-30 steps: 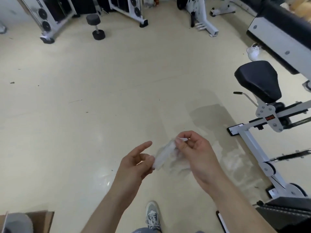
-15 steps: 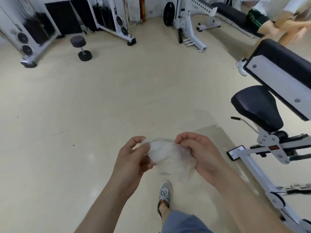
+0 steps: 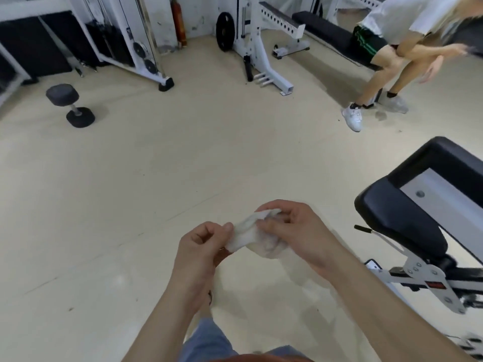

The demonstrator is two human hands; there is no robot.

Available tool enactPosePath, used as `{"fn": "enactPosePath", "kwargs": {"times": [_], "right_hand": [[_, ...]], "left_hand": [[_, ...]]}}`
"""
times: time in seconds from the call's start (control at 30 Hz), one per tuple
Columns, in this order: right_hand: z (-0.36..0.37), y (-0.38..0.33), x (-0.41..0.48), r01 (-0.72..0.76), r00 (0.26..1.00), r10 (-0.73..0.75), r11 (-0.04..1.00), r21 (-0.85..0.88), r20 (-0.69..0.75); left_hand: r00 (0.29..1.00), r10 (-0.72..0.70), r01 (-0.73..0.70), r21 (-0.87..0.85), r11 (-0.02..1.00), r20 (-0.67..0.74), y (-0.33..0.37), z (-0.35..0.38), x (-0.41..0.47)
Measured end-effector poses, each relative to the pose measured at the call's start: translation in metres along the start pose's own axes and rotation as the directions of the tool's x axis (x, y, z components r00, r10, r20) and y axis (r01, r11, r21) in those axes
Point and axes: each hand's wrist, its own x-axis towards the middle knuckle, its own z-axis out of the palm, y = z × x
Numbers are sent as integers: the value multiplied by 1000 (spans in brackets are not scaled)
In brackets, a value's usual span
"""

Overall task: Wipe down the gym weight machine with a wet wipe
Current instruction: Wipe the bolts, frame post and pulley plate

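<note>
White, thin, damp-looking sheet: the wet wipe (image 3: 248, 233), bunched and half twisted, lower centre of the frame, held in the air over the pale floor (image 3: 130, 192).

Head view.
- Left hand (image 3: 201, 246): grip pinching the wipe's lower left end between thumb and curled fingers.
- Right hand (image 3: 295, 236): grip pinching the upper edge with thumb and fingertips. The rest of the sheet hangs crumpled under the palm.
- Weight machine (image 3: 423, 280): right edge of the frame, white frame, black pad (image 3: 397, 218) nearest. It is near the right hand but apart from it, and nothing touches it.
- Upper left: dumbbell (image 3: 70, 104) standing on end, with a cable machine (image 3: 136, 48) behind it.
- Upper right: another person (image 3: 386, 40), seated and bent forward, well apart from the hands.

Step in hand, as I judge it: the wipe is being teased open between the two grips. Wiping has not yet begun, since no part of the sheet is on the machine.

Next move calls for:
- Drawing the pinched edges apart gently. A wet sheet this thin will likely cling to itself and could tear if snatched.
- Getting it flat, or folded into a pad, under one hand.
- Turning to the right of the frame and laying it on the black pad, pressing with flat fingers so the whole sheet makes contact.
</note>
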Motion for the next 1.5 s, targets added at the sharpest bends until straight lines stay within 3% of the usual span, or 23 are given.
{"fn": "enactPosePath", "kwargs": {"times": [0.07,0.13,0.27,0.33,0.47,0.57,0.73,0.83,0.97,1.1,1.17,1.23,1.33,1.37,1.4,1.5], "right_hand": [[-5,-17,45,-46,999,46,999,28,-4],[-6,-36,95,-128,991,134,976,176,-23],[-10,-59,192,-254,942,326,846,468,-80],[-20,-70,232,-264,917,387,766,587,-93],[-60,-90,285,-135,837,510,542,830,-197],[-102,-98,314,24,847,467,445,895,-255],[-184,-96,371,-21,940,255,708,706,-227],[-241,-112,405,13,940,207,772,636,-271],[-311,-131,439,123,743,261,852,509,-616],[-378,-140,452,214,599,395,760,614,-697],[-414,-139,460,321,539,450,672,667,-712],[-450,-140,470,448,522,482,547,707,-704],[-510,-141,483,570,517,492,412,711,-700],[-530,-144,488,596,503,502,389,703,-704],[-551,-146,494,628,471,522,368,686,-711],[-608,-154,510,743,398,589,243,624,-703]], "left_hand": [[999,-16,13,73,997,46,18,1,53],[989,-70,58,91,994,133,42,1,110],[937,-219,93,410,907,272,85,6,220],[926,-239,74,480,874,292,102,16,267],[937,-215,111,349,930,275,132,54,352],[894,-292,200,280,939,340,145,100,407],[753,-384,162,414,896,535,153,205,488],[734,-399,88,505,859,550,147,275,531],[675,-421,-13,579,815,607,145,362,580],[600,-499,34,604,797,625,139,439,622],[569,-450,-102,603,791,688,135,477,645],[463,-402,-341,578,742,790,131,520,662],[148,-459,-539,461,705,876,123,592,683],[78,-487,-567,441,696,870,118,618,692],[44,-500,-579,430,693,865,112,645,704],[48,-543,-546,477,689,839,95,726,738]]}}
